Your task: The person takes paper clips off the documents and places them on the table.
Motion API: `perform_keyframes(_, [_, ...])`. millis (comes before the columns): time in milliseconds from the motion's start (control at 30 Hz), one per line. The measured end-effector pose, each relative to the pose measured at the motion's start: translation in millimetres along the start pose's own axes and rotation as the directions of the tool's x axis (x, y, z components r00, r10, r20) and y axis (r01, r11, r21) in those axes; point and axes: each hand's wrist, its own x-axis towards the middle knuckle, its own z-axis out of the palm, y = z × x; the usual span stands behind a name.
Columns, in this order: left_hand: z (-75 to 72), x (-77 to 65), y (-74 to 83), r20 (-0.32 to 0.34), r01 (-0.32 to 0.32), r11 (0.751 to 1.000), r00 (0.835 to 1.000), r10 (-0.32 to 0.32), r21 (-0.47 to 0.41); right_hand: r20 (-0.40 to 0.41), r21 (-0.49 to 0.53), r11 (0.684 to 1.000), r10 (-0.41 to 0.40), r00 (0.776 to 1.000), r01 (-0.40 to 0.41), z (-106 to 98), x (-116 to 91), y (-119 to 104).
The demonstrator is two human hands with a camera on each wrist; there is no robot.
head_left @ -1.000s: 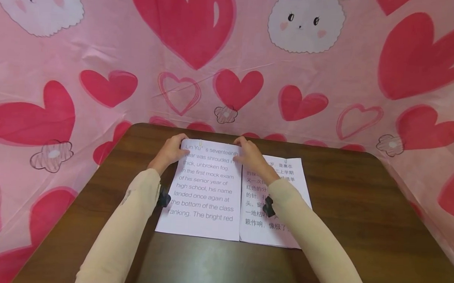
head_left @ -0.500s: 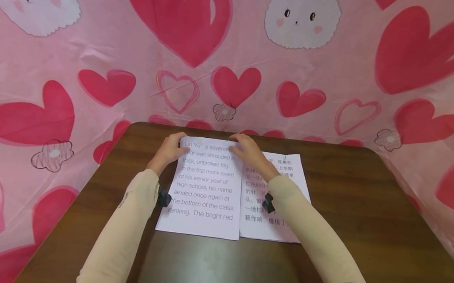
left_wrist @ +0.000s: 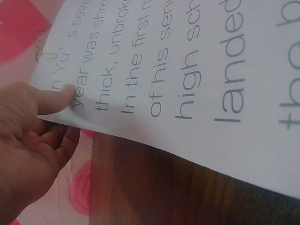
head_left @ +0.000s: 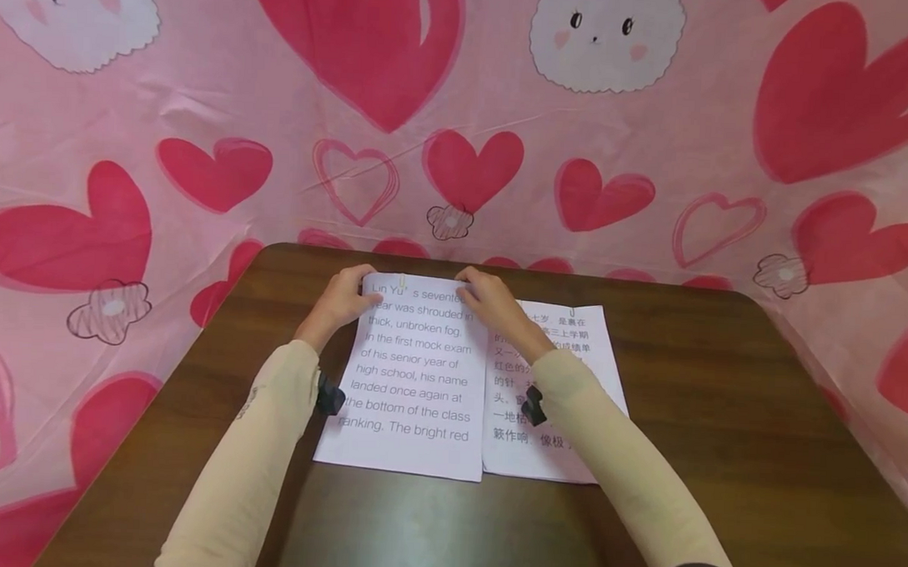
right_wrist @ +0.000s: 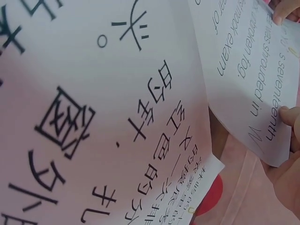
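A white sheet with large printed English text (head_left: 413,382) has its upper end raised off the table. At its upper left corner my left hand (head_left: 341,300) pinches it. In the left wrist view the thumb of the left hand (left_wrist: 23,140) lies on the printed face, the other fingers behind. My right hand (head_left: 494,306) holds the upper right corner; in the right wrist view the thumb of the right hand (right_wrist: 288,173) presses the front. A yellowish paper clip (head_left: 402,281) sits on the top edge. Right of it lies a sheet with Chinese text (head_left: 538,453), partly hidden under my right arm.
The Chinese sheet has its own clip (head_left: 572,313) at the top. Both papers are on a dark brown wooden table (head_left: 719,426) with rounded far corners. Behind it hangs a pink cloth (head_left: 296,86) with red hearts. Black wrist cameras (head_left: 330,396) sit on the sleeves.
My right hand has slid slightly left along the sheet's top edge, covering the end of the first line. The left hand keeps its hold; the camera view has shifted a little.
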Motion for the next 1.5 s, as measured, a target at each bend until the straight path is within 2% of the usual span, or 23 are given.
perform_keyframes(167, [1.0, 1.0, 0.1, 0.003, 0.009, 1.000, 1.000, -0.009, -0.011, -0.014, 0.004, 1.000, -0.013, 1.000, 0.013, -0.5, -1.5, -0.2])
perform_keyframes(500, [0.0, -0.1, 1.9, 0.016, 0.024, 1.000, 1.000, -0.024, -0.012, -0.024, 0.039, 0.999, 0.017, 1.000, -0.016, -0.3, -3.5, -1.9])
perform_keyframes(733, [-0.1, 0.8, 1.5, 0.011, 0.030, 0.999, 1.000, -0.029, -0.012, -0.062, 0.068, 0.998, 0.014, 0.998, -0.010, 0.5, -3.0, -3.3])
perform_keyframes(1300, [1.0, -2.3, 1.2, 0.015, 0.040, 0.999, 0.999, -0.040, -0.015, -0.136, 0.104, 0.992, 0.088, 0.987, -0.074, 6.3, -2.2, -6.4])
perform_keyframes(1500, [1.2, -2.2, 1.5, 0.013, 0.038, 0.999, 0.999, -0.038, -0.017, -0.132, 0.147, 0.985, 0.112, 0.985, -0.092, 6.7, -2.8, -6.7])
